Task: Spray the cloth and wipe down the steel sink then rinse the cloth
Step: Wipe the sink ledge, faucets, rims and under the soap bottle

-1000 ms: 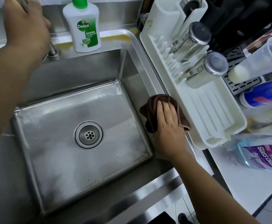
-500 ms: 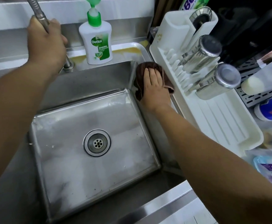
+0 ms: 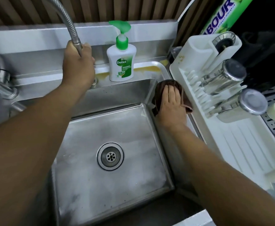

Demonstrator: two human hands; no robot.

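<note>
The steel sink (image 3: pixel 87 185) fills the middle of the view, with its round drain (image 3: pixel 110 156) in the basin floor. A brown cloth (image 3: pixel 162 86) lies on the sink's right rim near the back corner. My right hand (image 3: pixel 172 105) presses flat on that cloth with straight fingers. My left hand (image 3: pixel 78 66) grips the flexible steel faucet hose (image 3: pixel 66 20) at the back left of the sink.
A white and green soap pump bottle (image 3: pixel 121 62) stands on the back ledge. A white dish rack (image 3: pixel 241 141) holding two steel cups (image 3: pixel 228 75) sits against the sink's right rim. Another tap (image 3: pixel 1 82) is at the far left.
My right hand has slid the cloth along the right rim from the front toward the back corner. My left hand has stayed on the faucet hose.
</note>
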